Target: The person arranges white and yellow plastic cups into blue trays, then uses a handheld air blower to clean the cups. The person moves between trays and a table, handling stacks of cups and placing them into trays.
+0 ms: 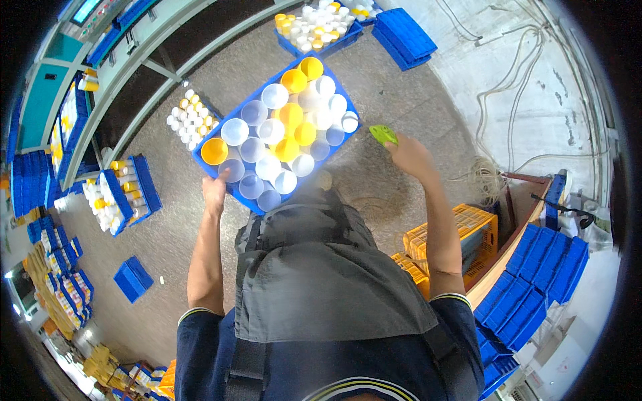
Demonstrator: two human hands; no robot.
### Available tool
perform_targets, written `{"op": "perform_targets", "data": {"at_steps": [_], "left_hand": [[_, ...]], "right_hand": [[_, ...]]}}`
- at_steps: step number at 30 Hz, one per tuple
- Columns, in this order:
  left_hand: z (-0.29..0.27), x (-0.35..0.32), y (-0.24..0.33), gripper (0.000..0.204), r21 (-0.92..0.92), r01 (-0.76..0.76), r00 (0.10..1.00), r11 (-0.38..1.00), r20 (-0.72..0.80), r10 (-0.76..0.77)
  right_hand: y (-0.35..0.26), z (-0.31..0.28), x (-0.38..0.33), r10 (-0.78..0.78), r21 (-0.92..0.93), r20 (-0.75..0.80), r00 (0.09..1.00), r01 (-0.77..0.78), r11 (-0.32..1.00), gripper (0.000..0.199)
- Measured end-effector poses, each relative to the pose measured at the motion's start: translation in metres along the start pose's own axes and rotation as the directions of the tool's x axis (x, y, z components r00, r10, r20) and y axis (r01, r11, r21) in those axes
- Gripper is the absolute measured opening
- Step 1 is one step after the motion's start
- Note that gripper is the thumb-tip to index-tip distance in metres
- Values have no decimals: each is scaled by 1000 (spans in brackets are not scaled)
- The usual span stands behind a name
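Note:
A blue plastic crate [237, 194] is tilted in front of me, filled with white and yellow open-ended cups [269, 166]. My left hand [215, 192] grips its near left corner, with the thumb over the rim. To the right of the crate, my right hand [409, 158] is closed around a small lime-green flat object [383, 135]. That object points toward the crate and stands apart from it; its exact kind is unclear. The crate's near side sits close to the dark grey apron [314, 281] on my front.
More blue crates of white and yellow cups stand ahead [317, 33] and left [127, 194]. Loose cups [192, 119] sit behind my crate. Stacked blue crates [404, 37] stand by the wall; others [528, 287] are right, near an orange crate [478, 227]. A blue crate [133, 279] lies on the floor.

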State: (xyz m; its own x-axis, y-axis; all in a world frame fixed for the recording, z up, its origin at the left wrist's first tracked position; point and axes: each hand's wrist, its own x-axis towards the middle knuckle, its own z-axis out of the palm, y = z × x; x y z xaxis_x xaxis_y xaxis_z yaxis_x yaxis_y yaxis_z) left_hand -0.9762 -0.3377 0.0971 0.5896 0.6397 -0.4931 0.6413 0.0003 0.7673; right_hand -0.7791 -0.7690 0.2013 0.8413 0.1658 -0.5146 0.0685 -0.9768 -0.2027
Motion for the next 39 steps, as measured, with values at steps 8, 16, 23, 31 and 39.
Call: {"op": "perform_targets", "data": {"at_steps": [8, 16, 23, 31, 39], "left_hand": [[6, -6, 4, 26, 28, -39, 999, 999, 4, 39], [11, 2, 7, 28, 32, -69, 998, 997, 6, 69], [17, 3, 27, 28, 36, -104, 993, 994, 61, 102], [37, 36, 41, 35, 233, 39, 998, 972, -57, -26], [52, 47, 63, 41, 215, 70, 994, 974, -99, -49]], "right_hand": [[25, -4, 10, 20, 41, 50, 999, -22, 999, 47], [23, -9, 6, 73, 35, 7, 997, -73, 997, 47], [11, -11, -20, -119, 49, 145, 982, 113, 992, 45], [-18, 2, -39, -167, 43, 162, 972, 162, 986, 42], [-28, -6, -22, -120, 45, 139, 983, 114, 992, 44]]}}
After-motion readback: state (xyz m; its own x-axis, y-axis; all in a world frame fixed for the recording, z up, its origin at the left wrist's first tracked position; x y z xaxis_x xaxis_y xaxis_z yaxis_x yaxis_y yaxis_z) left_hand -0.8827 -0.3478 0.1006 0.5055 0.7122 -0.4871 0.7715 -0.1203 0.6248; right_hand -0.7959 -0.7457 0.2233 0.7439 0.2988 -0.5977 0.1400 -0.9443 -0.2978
